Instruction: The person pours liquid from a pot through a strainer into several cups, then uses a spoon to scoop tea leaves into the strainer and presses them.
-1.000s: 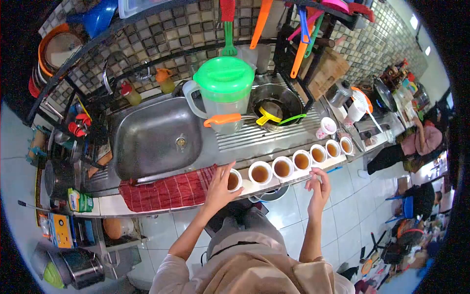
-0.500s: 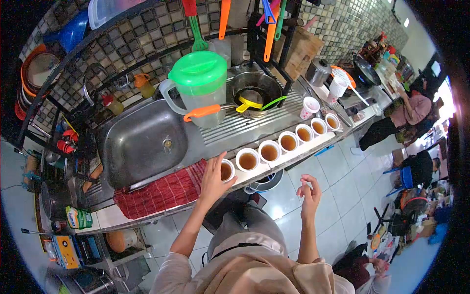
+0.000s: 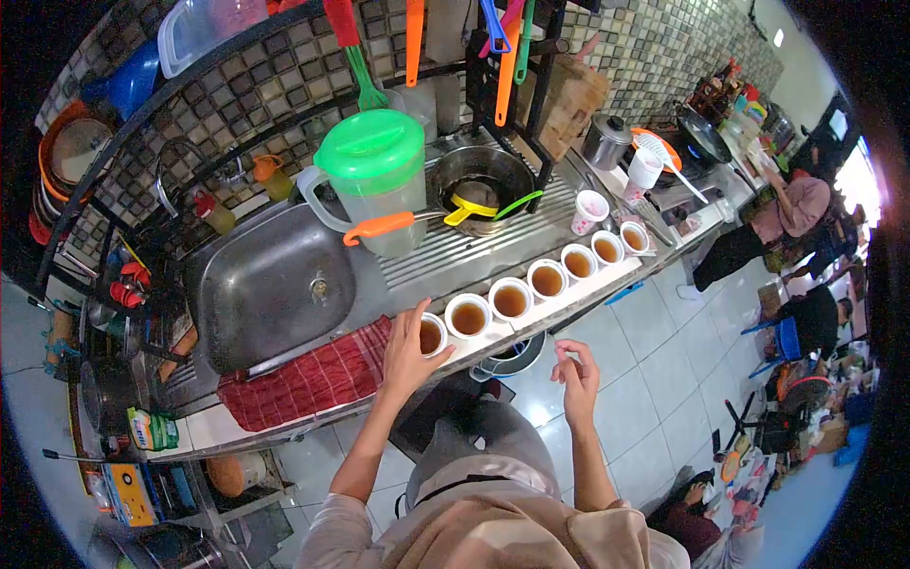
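Several white cups of brown liquid stand in a row along the counter's front edge. My left hand [image 3: 409,356] is wrapped round the nearest cup [image 3: 431,335], at the row's left end, which rests on the counter [image 3: 493,339]. Just right of it is another filled cup [image 3: 467,319]. My right hand [image 3: 576,372] hangs in the air in front of the counter, away from the cups, its fingers partly curled and apart with nothing visible between them. A red cloth [image 3: 303,375] lies left of my left hand.
Behind the cups stand a green-lidded pitcher [image 3: 372,180] and a pot [image 3: 483,180] with a yellow-rimmed strainer. The sink [image 3: 275,284] is at left. Stacked cups [image 3: 590,211] stand farther right. Several people are at the far right, one in pink [image 3: 804,204].
The camera view has shifted slightly, moving the counter items a little left in the picture. My left hand stays at the end cup. My right hand has moved slightly left.
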Action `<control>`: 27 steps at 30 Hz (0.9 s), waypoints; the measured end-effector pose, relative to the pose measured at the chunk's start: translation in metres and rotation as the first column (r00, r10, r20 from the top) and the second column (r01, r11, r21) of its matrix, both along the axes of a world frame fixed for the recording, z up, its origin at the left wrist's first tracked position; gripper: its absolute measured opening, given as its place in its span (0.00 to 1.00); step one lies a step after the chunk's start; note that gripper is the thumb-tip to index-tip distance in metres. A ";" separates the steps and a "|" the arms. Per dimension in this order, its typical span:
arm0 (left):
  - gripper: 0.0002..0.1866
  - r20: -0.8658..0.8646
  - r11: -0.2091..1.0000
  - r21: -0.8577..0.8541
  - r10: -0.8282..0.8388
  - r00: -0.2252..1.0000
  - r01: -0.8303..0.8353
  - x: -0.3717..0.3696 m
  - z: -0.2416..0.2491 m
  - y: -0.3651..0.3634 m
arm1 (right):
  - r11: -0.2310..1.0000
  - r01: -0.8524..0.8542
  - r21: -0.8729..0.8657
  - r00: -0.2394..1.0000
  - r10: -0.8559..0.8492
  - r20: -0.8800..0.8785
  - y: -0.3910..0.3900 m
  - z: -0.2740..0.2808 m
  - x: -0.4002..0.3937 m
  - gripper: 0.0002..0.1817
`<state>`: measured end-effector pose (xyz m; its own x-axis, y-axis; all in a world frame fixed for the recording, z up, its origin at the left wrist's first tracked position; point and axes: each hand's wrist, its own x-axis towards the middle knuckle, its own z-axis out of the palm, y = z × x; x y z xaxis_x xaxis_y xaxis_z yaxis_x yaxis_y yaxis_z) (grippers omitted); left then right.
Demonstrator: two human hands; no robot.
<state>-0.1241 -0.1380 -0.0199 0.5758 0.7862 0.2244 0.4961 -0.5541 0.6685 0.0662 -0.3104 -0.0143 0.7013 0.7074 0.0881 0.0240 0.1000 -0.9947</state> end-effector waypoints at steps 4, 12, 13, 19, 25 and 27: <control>0.43 -0.011 1.000 0.010 0.024 1.000 -0.024 0.000 0.005 -0.002 | 1.000 -0.004 -0.001 1.000 0.004 -0.014 0.000 -0.002 0.008 0.10; 0.45 -0.017 0.968 0.129 0.219 0.975 -0.215 0.005 0.023 -0.009 | 0.999 -0.017 0.038 0.998 0.015 0.063 0.019 0.006 0.098 0.09; 0.43 -0.009 0.938 0.192 0.297 0.955 -0.290 0.010 0.026 -0.008 | 0.999 0.004 0.053 0.996 -0.009 0.089 0.026 0.010 0.116 0.08; 0.20 0.274 0.904 0.265 0.264 0.925 -0.336 0.103 0.061 -0.023 | 0.998 -0.019 -0.059 0.880 0.045 0.472 0.075 0.042 0.213 0.07; 0.20 -0.096 0.933 0.261 -0.230 0.969 0.247 0.232 0.074 -0.024 | 0.925 -0.035 -0.379 0.329 0.369 0.869 0.124 0.054 0.275 0.11; 0.21 -0.137 0.937 0.200 -0.264 0.955 0.287 0.259 0.066 -0.019 | 0.910 -0.065 -0.410 0.270 0.412 0.870 0.141 0.048 0.292 0.14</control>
